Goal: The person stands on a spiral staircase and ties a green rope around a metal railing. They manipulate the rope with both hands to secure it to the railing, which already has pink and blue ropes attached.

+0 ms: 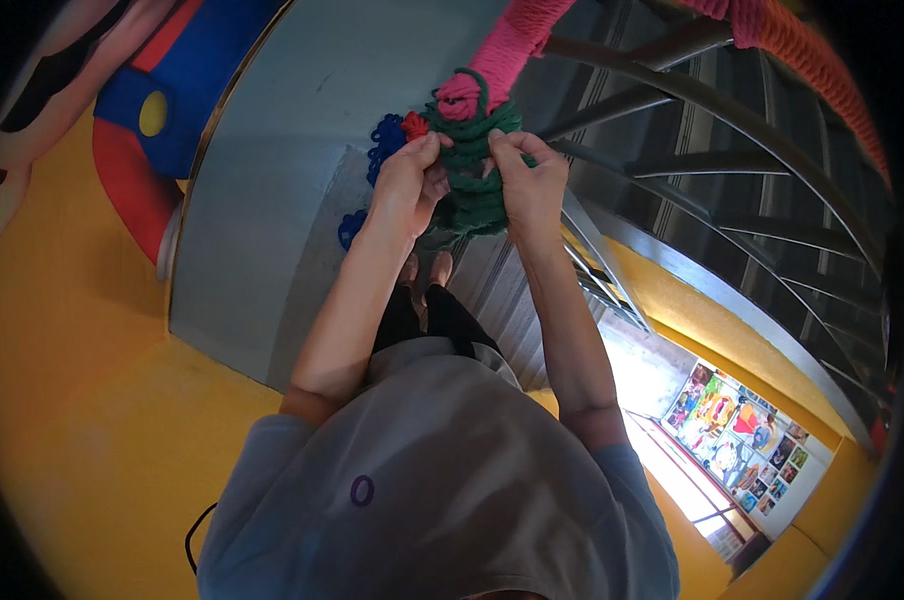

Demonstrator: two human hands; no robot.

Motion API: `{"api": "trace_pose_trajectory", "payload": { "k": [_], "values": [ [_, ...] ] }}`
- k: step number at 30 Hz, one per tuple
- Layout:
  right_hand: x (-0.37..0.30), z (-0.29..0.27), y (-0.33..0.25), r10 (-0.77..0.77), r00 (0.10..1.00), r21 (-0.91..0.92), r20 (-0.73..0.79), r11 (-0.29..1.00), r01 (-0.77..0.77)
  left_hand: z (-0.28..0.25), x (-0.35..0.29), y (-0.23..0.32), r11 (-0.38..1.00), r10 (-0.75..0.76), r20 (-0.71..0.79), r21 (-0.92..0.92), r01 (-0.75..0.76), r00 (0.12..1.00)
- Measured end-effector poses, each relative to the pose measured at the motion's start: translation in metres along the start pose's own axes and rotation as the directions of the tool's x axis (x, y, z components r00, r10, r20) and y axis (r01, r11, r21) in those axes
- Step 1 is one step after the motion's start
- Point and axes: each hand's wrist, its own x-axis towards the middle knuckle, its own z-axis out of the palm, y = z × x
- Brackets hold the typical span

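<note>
Thick dark green yarn (474, 212) hangs in loose loops and coils in front of me, just below the end of a pink yarn-wrapped handrail (517, 42). My left hand (410, 188) is closed at the left side of the loops, thumb and fingers pinching the green yarn. On the right side, my right hand (532, 188) pinches the same yarn between thumb and bent fingers. Strands stretch across between the two hands. Beside my left hand lie a small red yarn piece (414, 125) and a looped blue yarn piece (383, 142).
Another blue looped piece (351, 229) lies by my left forearm. Dark metal railing bars (712, 165) curve along the right, under an orange-wrapped rail (822, 60). Grey stair treads (497, 290) run below. A yellow wall (72, 400) and a picture-covered board (742, 440) stand farther off.
</note>
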Motion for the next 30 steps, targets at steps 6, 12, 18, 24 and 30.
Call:
{"api": "trace_pose_trajectory", "payload": {
  "k": [6,12,18,24,30],
  "values": [
    [-0.033,-0.017,-0.039,0.161,0.897,-0.383,0.412,0.924,0.011,0.003,0.001,0.003,0.952,0.186,-0.135,0.268,-0.145,0.973],
    [-0.07,-0.016,-0.056,0.21,0.868,-0.333,0.449,0.941,-0.056,0.013,-0.003,-0.011,0.943,0.292,-0.215,0.226,-0.244,0.932],
    [-0.11,-0.003,-0.064,0.049,0.885,-0.214,0.463,0.975,0.058,0.015,0.001,-0.028,0.902,0.416,-0.18,0.205,-0.379,0.892],
    [-0.128,-0.007,-0.065,-0.026,0.903,-0.225,0.43,0.965,0.135,0.005,0.011,-0.034,0.525,0.718,-0.047,0.691,-0.497,0.695],
    [-0.135,-0.002,-0.056,-0.044,0.902,-0.265,0.43,0.949,0.173,0.013,-0.01,-0.015,0.983,0.148,0.002,0.107,-0.147,0.989]
  ]
}}
